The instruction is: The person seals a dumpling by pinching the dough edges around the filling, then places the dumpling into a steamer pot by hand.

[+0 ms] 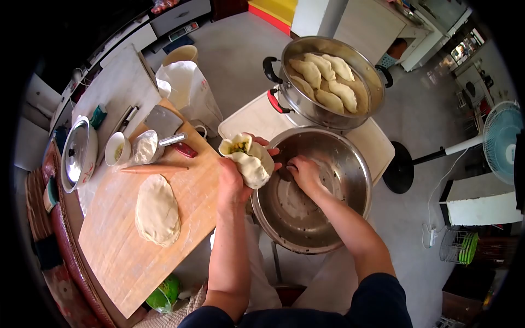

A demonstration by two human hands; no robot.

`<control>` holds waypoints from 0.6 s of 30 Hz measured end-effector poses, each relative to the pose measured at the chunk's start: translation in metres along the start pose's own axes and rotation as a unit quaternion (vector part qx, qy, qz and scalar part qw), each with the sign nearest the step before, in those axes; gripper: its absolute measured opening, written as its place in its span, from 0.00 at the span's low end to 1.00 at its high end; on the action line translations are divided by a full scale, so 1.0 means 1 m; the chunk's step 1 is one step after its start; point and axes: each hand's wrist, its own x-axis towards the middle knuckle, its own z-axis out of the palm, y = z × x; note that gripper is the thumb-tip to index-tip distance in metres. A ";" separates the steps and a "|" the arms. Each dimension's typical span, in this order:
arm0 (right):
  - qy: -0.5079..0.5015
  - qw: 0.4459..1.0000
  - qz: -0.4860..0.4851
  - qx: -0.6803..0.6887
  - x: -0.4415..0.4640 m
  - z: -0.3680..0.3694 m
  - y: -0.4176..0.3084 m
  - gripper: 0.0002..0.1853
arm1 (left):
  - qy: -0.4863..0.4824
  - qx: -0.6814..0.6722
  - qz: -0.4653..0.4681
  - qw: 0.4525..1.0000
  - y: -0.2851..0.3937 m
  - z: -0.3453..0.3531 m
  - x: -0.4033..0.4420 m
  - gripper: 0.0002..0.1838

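In the head view, the left hand (233,179) cups a part-closed dumpling (252,165) in curled fingers, and the right hand (306,175), over the steel bowl (353,188), pinches what may be a spoon (285,174), apparently mid-filling, the open top calling for gentle closing.

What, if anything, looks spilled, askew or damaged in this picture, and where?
Nothing looks clearly damaged or askew. The only mess is dark specks scattered inside the steel bowl and pale smudges, probably flour, on the wooden board; both look like ordinary traces of dumpling-making.
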 end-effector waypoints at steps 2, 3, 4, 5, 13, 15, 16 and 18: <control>0.038 0.999 -0.004 0.032 0.005 -0.006 0.001 0.06 | -0.030 0.021 0.010 0.999 -0.002 0.002 0.001 0.50; 0.056 0.997 -0.005 0.047 0.009 -0.009 0.001 0.06 | -0.040 0.017 0.017 0.999 -0.004 0.004 0.001 0.50; 0.076 0.995 -0.003 0.065 0.013 -0.020 -0.007 0.06 | -0.051 0.021 0.013 0.998 -0.006 0.004 0.001 0.50; 0.065 0.995 -0.007 0.074 0.019 -0.032 -0.016 0.06 | -0.061 0.024 0.009 0.998 -0.007 0.006 0.002 0.50; 0.050 0.974 -0.111 0.191 0.048 -0.177 -0.139 0.08 | -0.093 0.022 -0.019 0.995 -0.014 0.017 0.001 0.50; 0.020 0.972 -0.164 0.166 0.048 -0.194 -0.162 0.09 | -0.083 0.017 -0.032 0.996 -0.018 0.019 -0.002 0.49; 0.005 0.971 -0.188 0.151 0.049 -0.196 -0.169 0.09 | -0.077 0.020 -0.032 0.996 -0.019 0.021 -0.002 0.49; -0.024 0.965 -0.239 0.106 0.053 -0.196 -0.178 0.11 | -0.052 0.034 -0.036 0.997 -0.024 0.022 -0.005 0.49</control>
